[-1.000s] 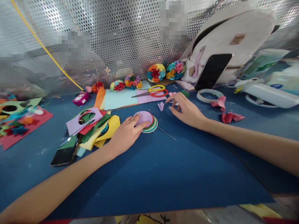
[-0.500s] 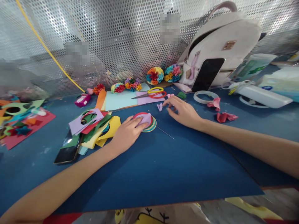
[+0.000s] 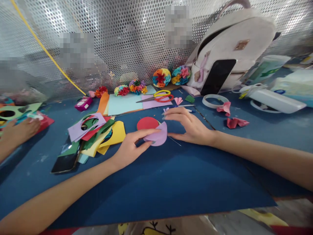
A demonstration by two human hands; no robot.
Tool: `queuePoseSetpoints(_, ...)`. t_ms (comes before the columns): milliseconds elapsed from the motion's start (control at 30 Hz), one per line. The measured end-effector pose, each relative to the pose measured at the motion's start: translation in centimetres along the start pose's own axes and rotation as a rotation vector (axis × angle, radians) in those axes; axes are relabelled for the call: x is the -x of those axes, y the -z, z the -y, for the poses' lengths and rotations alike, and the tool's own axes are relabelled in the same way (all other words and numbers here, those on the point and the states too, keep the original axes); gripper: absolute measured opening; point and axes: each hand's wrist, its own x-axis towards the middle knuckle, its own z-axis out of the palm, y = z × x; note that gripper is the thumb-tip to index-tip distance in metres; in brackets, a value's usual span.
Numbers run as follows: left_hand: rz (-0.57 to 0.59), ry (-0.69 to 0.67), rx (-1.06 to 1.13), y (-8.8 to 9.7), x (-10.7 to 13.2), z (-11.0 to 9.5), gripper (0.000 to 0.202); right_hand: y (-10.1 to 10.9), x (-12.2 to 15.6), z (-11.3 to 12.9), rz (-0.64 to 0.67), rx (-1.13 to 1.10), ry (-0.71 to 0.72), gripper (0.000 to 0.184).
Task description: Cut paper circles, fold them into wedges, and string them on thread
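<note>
My left hand pinches a lilac paper disc between thumb and fingers, holding it tilted above the table. Just behind it, a red paper disc lies on top of the small stack. My right hand is beside the lilac disc's right edge, fingers apart and curved, with nothing visible in its grasp. A thin needle lies on the blue table below my right hand. Near the right fingertips is a small lilac paper piece, partly covered.
Scissors rest on paper sheets at the back. Cut paper scraps partly cover a phone on the left. Another person's hand is at far left. A tape roll and backpack stand right.
My left hand has lifted the lilac disc off the stack, uncovering the red one. My right hand has moved slightly toward it. Another person's hand has appeared at far left.
</note>
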Motion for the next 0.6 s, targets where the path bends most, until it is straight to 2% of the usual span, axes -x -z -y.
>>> queuePoseSetpoints(100,0.033,0.060,0.056,0.1,0.3,-0.7,0.034,0.1,-0.2,1.2,0.048,-0.099,0.020,0.043)
queuePoseSetpoints(233,0.016,0.193,0.128,0.0,0.5,-1.0,0.035,0.3,-0.3,2.7,-0.002,-0.200,-0.013,0.032)
queuePoseSetpoints(367,0.152,0.310,0.164,-0.5,0.7,-1.4,0.038,0.5,-0.3,3.7,-0.041,-0.346,-0.146,0.013)
queuePoseSetpoints(467,0.198,0.367,0.209,-0.8,0.8,-1.8,0.038,0.7,-0.3,4.0,0.028,-0.415,-0.165,0.022)
queuePoseSetpoints(600,0.109,0.345,0.355,-1.0,0.9,-1.8,0.035,0.8,-0.3,4.1,0.112,-0.348,-0.048,0.038)
